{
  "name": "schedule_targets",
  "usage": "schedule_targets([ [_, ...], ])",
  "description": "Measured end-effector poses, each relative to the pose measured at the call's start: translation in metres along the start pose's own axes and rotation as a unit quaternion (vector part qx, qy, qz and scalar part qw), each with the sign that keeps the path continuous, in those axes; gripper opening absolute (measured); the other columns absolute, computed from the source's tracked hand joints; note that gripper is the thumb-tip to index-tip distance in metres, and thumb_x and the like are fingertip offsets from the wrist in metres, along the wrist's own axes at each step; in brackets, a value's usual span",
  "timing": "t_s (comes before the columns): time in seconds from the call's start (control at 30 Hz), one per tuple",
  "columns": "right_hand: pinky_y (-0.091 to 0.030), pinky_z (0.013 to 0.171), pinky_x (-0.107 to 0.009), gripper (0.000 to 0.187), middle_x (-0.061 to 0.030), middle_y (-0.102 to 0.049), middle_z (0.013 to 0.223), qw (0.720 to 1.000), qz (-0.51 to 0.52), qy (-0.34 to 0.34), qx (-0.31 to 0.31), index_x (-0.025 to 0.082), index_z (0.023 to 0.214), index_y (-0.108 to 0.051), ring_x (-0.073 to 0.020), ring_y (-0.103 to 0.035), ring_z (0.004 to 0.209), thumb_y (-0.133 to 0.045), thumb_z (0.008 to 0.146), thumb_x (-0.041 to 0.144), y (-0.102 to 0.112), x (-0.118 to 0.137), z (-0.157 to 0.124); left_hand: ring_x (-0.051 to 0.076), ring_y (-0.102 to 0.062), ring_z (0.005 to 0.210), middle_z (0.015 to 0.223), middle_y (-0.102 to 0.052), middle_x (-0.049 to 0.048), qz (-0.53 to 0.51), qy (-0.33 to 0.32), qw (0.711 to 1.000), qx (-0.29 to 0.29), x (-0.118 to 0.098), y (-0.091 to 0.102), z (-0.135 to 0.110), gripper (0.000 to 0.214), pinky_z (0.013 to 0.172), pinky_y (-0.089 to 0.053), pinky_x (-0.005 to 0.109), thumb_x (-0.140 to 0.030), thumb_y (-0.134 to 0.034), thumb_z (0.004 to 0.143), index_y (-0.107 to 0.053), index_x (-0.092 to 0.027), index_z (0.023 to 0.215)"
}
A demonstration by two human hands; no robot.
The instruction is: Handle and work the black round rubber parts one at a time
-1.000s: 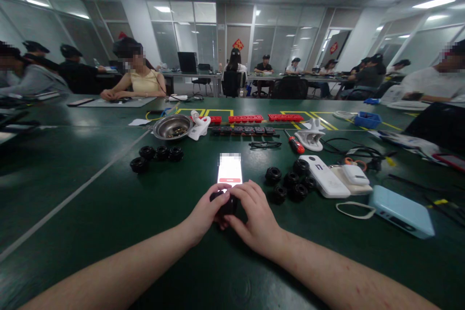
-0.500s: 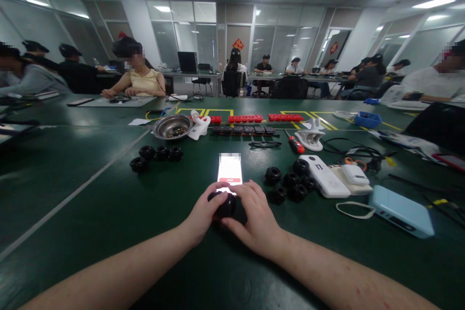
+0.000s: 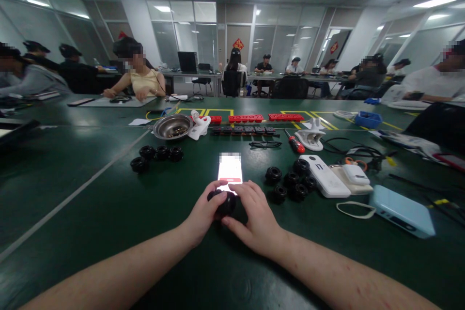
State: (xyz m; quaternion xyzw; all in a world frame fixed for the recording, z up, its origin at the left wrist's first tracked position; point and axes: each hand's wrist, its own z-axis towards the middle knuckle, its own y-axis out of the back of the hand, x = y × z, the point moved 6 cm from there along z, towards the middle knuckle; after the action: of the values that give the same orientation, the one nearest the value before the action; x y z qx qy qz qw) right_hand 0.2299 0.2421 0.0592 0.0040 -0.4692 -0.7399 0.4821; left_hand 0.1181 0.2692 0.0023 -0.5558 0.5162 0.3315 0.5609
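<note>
A small black round part (image 3: 224,202) sits just above the green table, gripped from both sides. My left hand (image 3: 203,213) closes on its left side and my right hand (image 3: 256,215) curls over its right side. Right behind them lies a lit phone (image 3: 230,170) with a white and red screen. To the right of the phone is a cluster of several black round parts (image 3: 292,180). More of the same black parts (image 3: 156,155) lie in a row to the left.
A metal bowl (image 3: 172,126), a red-handled screwdriver (image 3: 295,142), red and black part strips (image 3: 245,124), white devices (image 3: 325,175) and a pale blue box (image 3: 401,210) lie on the table. People sit at tables around the room.
Both hands have shifted the black part very slightly; my left thumb now lies over its top. Nothing else has moved.
</note>
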Motion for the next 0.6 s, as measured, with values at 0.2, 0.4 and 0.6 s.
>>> schedule_targets([
  [0.2, -0.037, 0.091, -0.042, 0.035, -0.0068, -0.058, 0.100, 1.000, 0.015, 0.001, -0.028, 0.018, 0.106, -0.049, -0.0220, -0.048, 0.098, -0.060, 0.074, 0.024, 0.003, -0.004, 0.001, 0.016, -0.056, 0.073, 0.090, -0.053, 0.0009, 0.014, -0.043, 0.999, 0.010, -0.006, -0.001, -0.005, 0.045, 0.060, -0.047, 0.026, -0.031, -0.062, 0.066, -0.043, -0.023, 0.106],
  [0.4, -0.030, 0.097, -0.045, 0.046, -0.0094, -0.052, 0.114, 1.000, 0.002, 0.021, -0.014, 0.017, 0.116, -0.041, -0.0236, -0.044, 0.107, -0.057, 0.073, 0.019, 0.001, 0.002, -0.001, 0.012, -0.053, 0.053, 0.075, -0.055, -0.0001, 0.050, -0.019, 0.999, 0.006, -0.003, -0.002, -0.002, 0.039, 0.045, -0.042, 0.023, -0.039, -0.056, 0.070, -0.044, -0.019, 0.101],
  [0.6, -0.032, 0.093, -0.047, 0.038, -0.0072, -0.058, 0.098, 0.999, -0.003, -0.011, -0.029, 0.018, 0.106, -0.047, -0.0241, -0.048, 0.097, -0.061, 0.073, 0.030, 0.004, -0.002, 0.000, 0.021, -0.056, 0.085, 0.095, -0.054, 0.0039, 0.004, -0.064, 0.997, 0.035, -0.008, -0.003, -0.005, 0.050, 0.070, -0.046, 0.031, -0.031, -0.065, 0.064, -0.044, -0.021, 0.108],
])
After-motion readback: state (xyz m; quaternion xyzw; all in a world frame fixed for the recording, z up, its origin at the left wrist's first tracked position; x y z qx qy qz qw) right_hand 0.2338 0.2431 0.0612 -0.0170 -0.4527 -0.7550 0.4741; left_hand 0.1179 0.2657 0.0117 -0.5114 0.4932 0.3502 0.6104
